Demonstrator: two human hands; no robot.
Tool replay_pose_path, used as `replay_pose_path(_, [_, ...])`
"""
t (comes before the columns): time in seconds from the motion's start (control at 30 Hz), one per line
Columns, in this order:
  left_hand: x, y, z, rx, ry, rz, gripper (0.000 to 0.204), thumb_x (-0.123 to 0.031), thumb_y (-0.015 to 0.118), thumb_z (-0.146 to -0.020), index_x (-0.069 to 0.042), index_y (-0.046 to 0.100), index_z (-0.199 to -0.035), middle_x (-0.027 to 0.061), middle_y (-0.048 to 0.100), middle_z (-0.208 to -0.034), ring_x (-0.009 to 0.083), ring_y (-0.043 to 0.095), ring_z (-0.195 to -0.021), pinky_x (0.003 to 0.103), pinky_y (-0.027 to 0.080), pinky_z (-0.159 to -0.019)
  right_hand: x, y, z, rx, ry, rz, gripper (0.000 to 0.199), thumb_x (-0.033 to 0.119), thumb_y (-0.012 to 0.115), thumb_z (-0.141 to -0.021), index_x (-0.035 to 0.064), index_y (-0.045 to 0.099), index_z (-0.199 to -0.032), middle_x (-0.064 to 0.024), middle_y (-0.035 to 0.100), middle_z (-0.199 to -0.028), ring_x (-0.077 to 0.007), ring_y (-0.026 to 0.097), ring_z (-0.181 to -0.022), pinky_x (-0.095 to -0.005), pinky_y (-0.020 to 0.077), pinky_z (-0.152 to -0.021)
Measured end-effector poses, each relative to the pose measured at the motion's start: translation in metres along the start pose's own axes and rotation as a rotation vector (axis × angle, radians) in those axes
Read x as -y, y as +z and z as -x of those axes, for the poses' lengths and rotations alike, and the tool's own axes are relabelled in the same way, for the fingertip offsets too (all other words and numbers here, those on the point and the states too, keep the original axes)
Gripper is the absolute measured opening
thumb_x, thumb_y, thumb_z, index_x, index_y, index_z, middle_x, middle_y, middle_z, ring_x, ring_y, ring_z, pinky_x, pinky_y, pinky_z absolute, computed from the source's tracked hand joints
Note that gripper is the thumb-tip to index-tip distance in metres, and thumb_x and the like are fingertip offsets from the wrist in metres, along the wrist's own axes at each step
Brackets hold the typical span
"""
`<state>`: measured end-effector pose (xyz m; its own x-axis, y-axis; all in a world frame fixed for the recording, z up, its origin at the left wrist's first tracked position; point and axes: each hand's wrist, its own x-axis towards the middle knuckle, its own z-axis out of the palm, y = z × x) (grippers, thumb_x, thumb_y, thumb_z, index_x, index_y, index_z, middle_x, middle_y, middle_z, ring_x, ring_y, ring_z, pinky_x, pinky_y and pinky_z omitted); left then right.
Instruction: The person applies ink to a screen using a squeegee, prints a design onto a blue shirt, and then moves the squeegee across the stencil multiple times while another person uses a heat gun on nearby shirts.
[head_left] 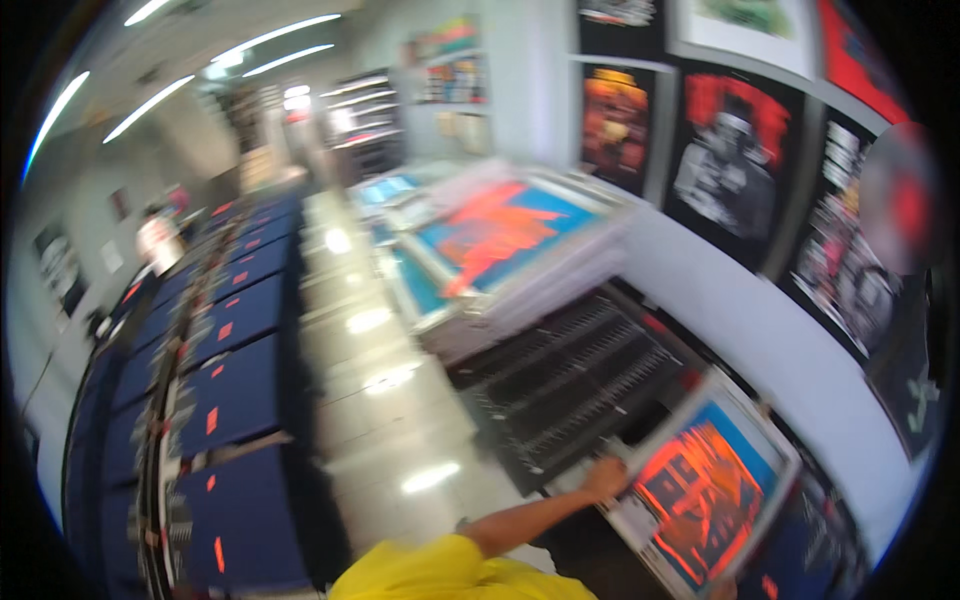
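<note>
Dark blue cloths are lying in rows. The left hand seems to be pinching the left side of the white frame, likely steadying it; moving it next would be needing both hands. The frame is resting between them. The right hand is barely showing; I cannot tell its grip.

Glossy floor, matt cloth — smooth, metal-looking screen frame
</note>
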<state>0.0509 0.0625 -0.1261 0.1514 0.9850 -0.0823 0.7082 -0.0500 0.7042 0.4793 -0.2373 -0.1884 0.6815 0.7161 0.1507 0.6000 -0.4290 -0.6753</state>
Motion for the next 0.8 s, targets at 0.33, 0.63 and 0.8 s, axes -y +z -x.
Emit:
replay_pose_path(0.33, [0.049, -0.067, 0.017, -0.132, 0.294, 0.131, 0.038, -0.027, 0.052, -0.101, 0.000, 0.061, -0.076, -0.0014, 0.051, -0.066, 0.0121, 0.045, -0.062, 0.035, 0.036, -0.055, 0.148, -0.004, 0.009, -0.160, 0.212, -0.040, 0.029, 0.022, 0.053, -0.091, -0.0028, 0.066, -0.084, -0.0262, 0.066, -0.085, -0.0473, 0.063, -0.084, -0.0554, 0.0472, -0.075])
replay_pose_path(0.63, [0.037, -0.119, 0.049, -0.016, -0.092, 0.679, 0.032, -0.030, 0.054, -0.101, 0.000, 0.065, -0.094, 0.0013, 0.062, -0.085, 0.0117, 0.053, -0.077, 0.029, 0.043, -0.070, 0.218, -0.038, 0.098, -0.217, 0.410, -0.190, 0.031, 0.023, 0.053, -0.094, -0.0046, 0.063, -0.084, -0.0285, 0.061, -0.081, -0.0451, 0.063, -0.082, -0.0507, 0.0464, -0.072])
replay_pose_path(0.8, [0.052, -0.150, 0.068, 0.197, -0.075, 0.666, 0.023, -0.027, 0.055, -0.099, -0.009, 0.061, -0.086, 0.0000, 0.055, -0.065, 0.0110, 0.048, -0.051, 0.028, 0.037, -0.045, 0.215, 0.003, 0.162, -0.466, 0.349, -0.145, 0.028, 0.024, 0.056, -0.093, -0.0008, 0.069, -0.094, -0.0226, 0.066, -0.087, -0.0396, 0.065, -0.086, -0.0448, 0.0497, -0.077])
